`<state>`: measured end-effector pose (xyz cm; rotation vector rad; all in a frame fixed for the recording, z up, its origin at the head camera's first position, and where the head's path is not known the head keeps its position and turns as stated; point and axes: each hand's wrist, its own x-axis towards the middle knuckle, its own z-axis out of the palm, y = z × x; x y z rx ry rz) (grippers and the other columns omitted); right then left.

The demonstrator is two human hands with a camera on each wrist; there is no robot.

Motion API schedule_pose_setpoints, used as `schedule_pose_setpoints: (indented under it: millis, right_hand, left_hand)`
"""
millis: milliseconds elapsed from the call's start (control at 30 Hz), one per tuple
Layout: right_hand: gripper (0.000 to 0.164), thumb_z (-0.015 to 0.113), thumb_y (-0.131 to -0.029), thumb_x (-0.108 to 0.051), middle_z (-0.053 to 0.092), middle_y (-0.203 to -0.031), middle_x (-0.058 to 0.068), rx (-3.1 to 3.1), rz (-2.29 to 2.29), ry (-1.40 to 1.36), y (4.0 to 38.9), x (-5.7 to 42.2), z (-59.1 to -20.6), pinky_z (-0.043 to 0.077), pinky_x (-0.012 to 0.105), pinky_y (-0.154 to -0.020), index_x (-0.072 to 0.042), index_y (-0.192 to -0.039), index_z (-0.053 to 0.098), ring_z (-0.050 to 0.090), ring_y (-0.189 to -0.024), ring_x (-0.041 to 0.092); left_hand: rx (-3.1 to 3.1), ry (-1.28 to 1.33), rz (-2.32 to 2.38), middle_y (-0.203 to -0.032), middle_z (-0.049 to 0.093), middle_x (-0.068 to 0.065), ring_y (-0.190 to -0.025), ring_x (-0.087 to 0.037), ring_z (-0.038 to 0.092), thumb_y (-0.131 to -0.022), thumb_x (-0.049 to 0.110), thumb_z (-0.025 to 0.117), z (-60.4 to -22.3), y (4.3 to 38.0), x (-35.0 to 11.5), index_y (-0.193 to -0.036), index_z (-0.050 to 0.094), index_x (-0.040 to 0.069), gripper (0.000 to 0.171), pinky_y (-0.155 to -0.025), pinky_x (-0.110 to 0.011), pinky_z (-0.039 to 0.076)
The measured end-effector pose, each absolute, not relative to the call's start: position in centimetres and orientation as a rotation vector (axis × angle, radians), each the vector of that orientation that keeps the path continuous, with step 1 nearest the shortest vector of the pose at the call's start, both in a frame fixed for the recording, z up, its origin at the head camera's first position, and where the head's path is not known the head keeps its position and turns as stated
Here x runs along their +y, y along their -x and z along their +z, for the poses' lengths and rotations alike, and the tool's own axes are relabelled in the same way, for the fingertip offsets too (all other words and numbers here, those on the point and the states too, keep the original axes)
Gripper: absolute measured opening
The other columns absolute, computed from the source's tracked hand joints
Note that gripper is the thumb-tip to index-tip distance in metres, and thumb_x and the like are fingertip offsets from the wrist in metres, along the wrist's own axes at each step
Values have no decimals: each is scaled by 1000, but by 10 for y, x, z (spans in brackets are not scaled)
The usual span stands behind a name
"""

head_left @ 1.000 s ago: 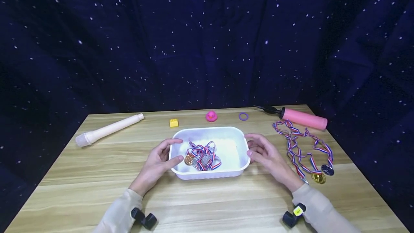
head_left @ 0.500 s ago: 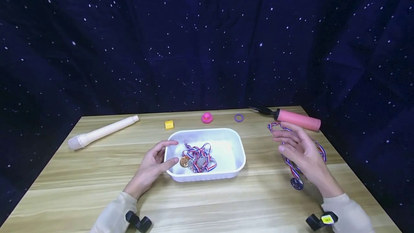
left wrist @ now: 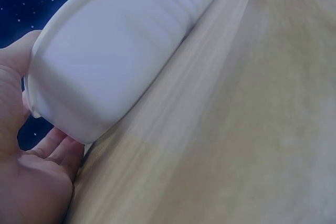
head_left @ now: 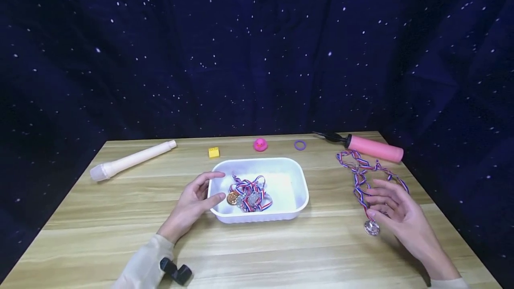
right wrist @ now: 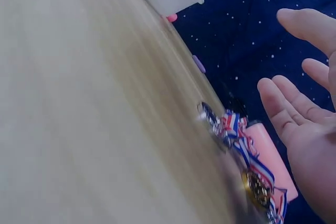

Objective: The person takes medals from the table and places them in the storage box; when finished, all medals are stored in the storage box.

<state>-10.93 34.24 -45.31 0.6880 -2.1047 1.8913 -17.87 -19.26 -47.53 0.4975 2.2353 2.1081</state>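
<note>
In the head view a white plastic tub (head_left: 297, 211) sits mid-table with a tangle of medals (head_left: 253, 197) on striped ribbons in its left half. My left hand (head_left: 192, 202) grips the tub's left end; the left wrist view shows the thumb at the rim and the other fingers low against the outer wall. My right hand (head_left: 401, 217) hovers with fingers loosely bent and nothing in them, over a second group of ribboned medals. From that group a silver medal (head_left: 371, 227) shows beside the thumb, and the right wrist view also shows a gold medal (right wrist: 256, 188).
A pink hand pump (head_left: 375, 147) lies at the back right behind the ribbons. Along the back are a purple ring (head_left: 300, 145), a pink rubber duck (head_left: 260, 144) and a yellow toy brick (head_left: 213, 152). A pale toy microphone (head_left: 132, 160) lies at the left.
My right hand has let go of the tub's right end and moved right, over the loose medals, then nearer to me. A silver medal there has shifted left. The left hand keeps its hold.
</note>
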Motion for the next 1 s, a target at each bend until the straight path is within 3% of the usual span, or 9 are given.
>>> schedule_pose_setpoints:
  millis: [267,500,700,1000]
  right_hand:
    - [66,80,-89,21,71,-118,18,-2355,1671,-561,99,353,-461,62,21,-83,10,-149,54,72,-97,16]
    - [53,92,-89,0,73,-106,9,-2633,1396,-501,98,356,-465,60,23,-70,-5,-136,68,69,-85,14]
    - [45,94,-87,-2,74,-99,0,-2684,1302,-525,98,355,-468,59,20,-68,-7,-128,75,68,-81,9]
    - [36,92,-83,4,71,-102,2,-2667,1226,-537,97,353,-467,60,17,-69,-5,-116,82,69,-82,3]
  left_hand:
    - [2222,-517,2123,-161,56,-18,-154,-24,49,-97,2,83,-475,179,-191,-150,62,5,57,-127,-16,34]
    - [2237,-502,2109,-163,56,-14,-160,-27,42,-97,4,83,-475,177,-193,-150,63,8,57,-128,-15,30]
    - [2235,-503,2114,-162,57,-14,-161,-27,41,-97,3,83,-474,178,-194,-150,63,9,58,-128,-14,31]
    - [2226,-500,2115,-164,56,-16,-163,-29,38,-97,3,82,-475,177,-193,-151,62,8,58,-128,-15,31]
